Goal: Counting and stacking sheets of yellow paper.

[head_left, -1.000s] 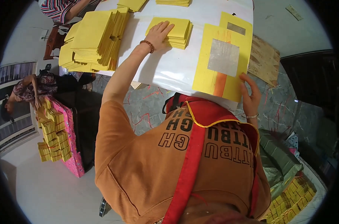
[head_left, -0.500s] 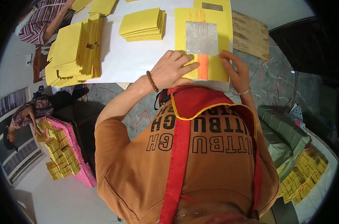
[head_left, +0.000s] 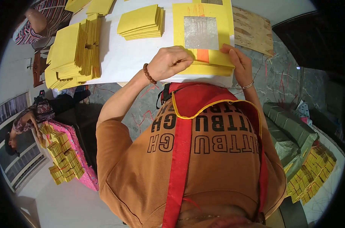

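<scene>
A yellow paper sheet [head_left: 179, 28] with a silver foil square [head_left: 201, 33] and an orange stripe [head_left: 203, 56] lies at the right end of the white table [head_left: 123, 57]. Its near part is turned up into a folded strip [head_left: 210, 69], with several layers showing at the edge. My left hand [head_left: 169, 61], a beaded bracelet on its wrist, is closed with curled fingers on the fold's left end. At the right end, my right hand [head_left: 241, 65] grips the paper's edge between thumb and fingers. Part of the paper under the fingers is hidden.
Folded yellow papers stand in a small stack [head_left: 139, 23] and a tall stack [head_left: 68, 47] on the table. A person in stripes [head_left: 47, 21] is at far left, another person [head_left: 34, 114] beside bundled yellow papers [head_left: 64, 155]. Green wrapped packages [head_left: 290, 123] and more bundles [head_left: 313, 171] lie right.
The sheet's near edge, flat before, is now turned up and away from me. My left hand's fingers have gone from spread to curled. The striped person's arm has shifted.
</scene>
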A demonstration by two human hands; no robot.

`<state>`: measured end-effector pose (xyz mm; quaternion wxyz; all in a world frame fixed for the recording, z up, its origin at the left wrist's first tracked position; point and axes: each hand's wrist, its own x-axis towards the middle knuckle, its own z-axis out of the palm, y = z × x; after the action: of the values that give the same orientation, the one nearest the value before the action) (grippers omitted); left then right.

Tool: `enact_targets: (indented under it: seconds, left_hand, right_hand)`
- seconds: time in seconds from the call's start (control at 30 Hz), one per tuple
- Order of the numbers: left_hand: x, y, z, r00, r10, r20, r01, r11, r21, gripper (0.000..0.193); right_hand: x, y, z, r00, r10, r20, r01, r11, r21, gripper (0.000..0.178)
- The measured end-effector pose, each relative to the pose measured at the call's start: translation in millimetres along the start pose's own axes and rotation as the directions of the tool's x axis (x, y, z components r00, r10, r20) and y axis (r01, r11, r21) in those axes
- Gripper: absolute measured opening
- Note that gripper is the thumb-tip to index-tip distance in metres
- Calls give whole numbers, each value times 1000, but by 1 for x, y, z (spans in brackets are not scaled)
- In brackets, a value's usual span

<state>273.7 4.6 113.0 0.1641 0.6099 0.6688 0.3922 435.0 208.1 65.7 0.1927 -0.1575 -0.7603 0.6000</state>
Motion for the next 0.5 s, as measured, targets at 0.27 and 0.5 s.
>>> enact_targets:
  seconds: [0.27,0.5]
  left_hand:
    - [-1,-6,3,981,-192,-2,190,975,-112,11]
    - [-3,-13,5,940,-341,17,334,909,-248,15]
  right_hand:
    - [2,2,-2,999,-21,32,20,999,35,32]
    - [3,7,-9,952,-259,162,297,910,-290,25]
